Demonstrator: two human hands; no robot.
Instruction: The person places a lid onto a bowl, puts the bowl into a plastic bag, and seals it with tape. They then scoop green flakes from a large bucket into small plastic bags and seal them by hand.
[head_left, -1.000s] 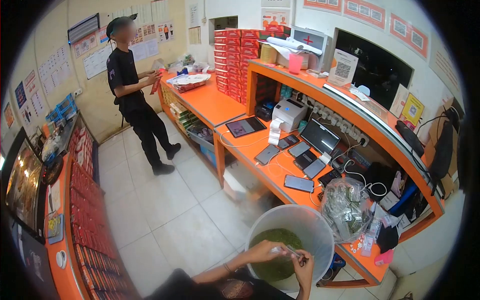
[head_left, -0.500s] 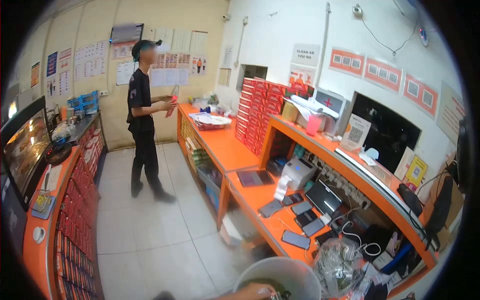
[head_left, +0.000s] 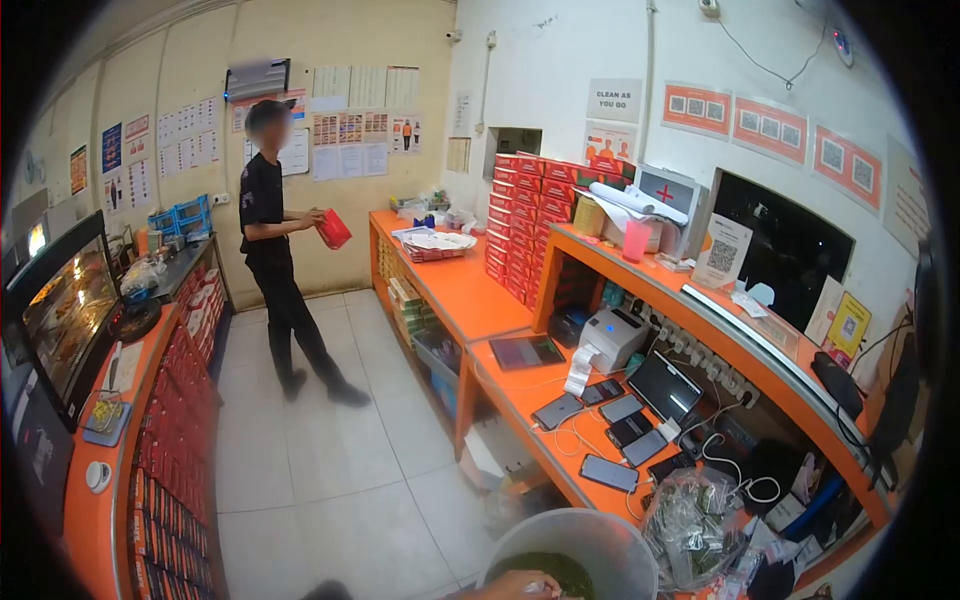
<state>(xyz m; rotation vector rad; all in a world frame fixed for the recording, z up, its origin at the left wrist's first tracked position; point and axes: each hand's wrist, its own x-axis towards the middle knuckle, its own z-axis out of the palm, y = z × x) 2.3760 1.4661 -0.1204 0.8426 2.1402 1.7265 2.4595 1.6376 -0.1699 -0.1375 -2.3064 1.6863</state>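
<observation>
At the bottom edge, my left hand (head_left: 522, 584) reaches in over a large translucent plastic bucket (head_left: 625, 535). Its fingers are curled round something small and whitish, perhaps thin plastic, too cut off to make out. Green contents (head_left: 560, 568) show inside the bucket, below the hand. My right hand does not show. Just right of the bucket, a clear plastic bag (head_left: 690, 520) with small green-looking packets inside lies on the orange counter.
Several phones (head_left: 610, 472), a laptop (head_left: 665, 388) and a label printer (head_left: 612, 338) crowd the orange counter (head_left: 500, 390). Red boxes (head_left: 515, 225) are stacked beyond. A co-worker (head_left: 272, 240) stands on the tiled floor, holding a red box (head_left: 334, 229). A food warmer (head_left: 65, 320) stands left.
The view has shifted slightly. The co-worker's red item has opened out into a wider box shape and sits lower. My left hand stays at the bucket, a little lower in view.
</observation>
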